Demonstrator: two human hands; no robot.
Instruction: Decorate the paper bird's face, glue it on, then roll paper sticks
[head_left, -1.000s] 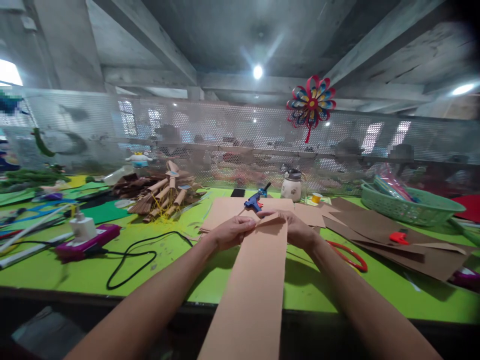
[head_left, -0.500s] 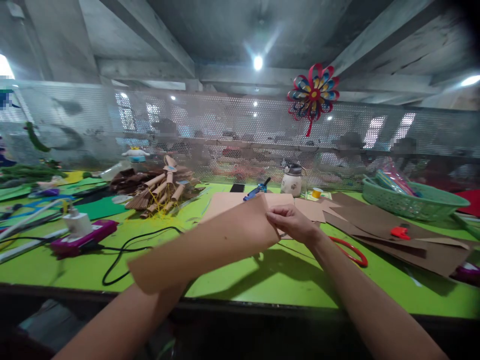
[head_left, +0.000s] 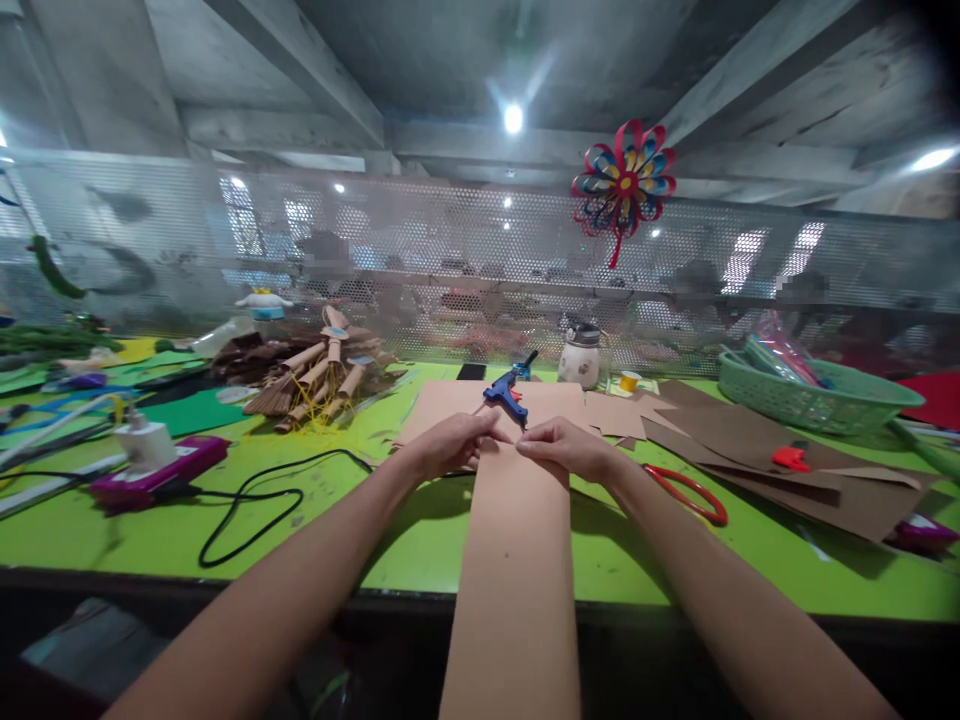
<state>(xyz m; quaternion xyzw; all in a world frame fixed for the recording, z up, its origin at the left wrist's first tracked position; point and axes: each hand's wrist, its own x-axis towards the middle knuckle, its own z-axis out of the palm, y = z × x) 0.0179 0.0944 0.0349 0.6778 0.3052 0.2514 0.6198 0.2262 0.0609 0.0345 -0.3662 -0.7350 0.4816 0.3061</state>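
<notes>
A long, flat strip of tan paper or thin card (head_left: 517, 600) runs from the middle of the scene toward the viewer, passing over the near edge of a lime-green worktop (head_left: 322, 530) and out of view. Its surface is plain, smooth and matt, with one small dark speck near the middle; its sides are straight, and it looks wider at the near end. The left hand (head_left: 454, 443) is closed on the strip's far left corner, thumb on top. The right hand (head_left: 564, 447) pinches the far edge just to the right, fingertips near the left hand's. Just beyond them, a blue glue gun (head_left: 506, 397) rests on tan sheets (head_left: 442, 400) of similar colour. Darker brown sheets (head_left: 757, 455) lie to the right, and a curved red handle (head_left: 686, 493) sits beside the right forearm.
</notes>
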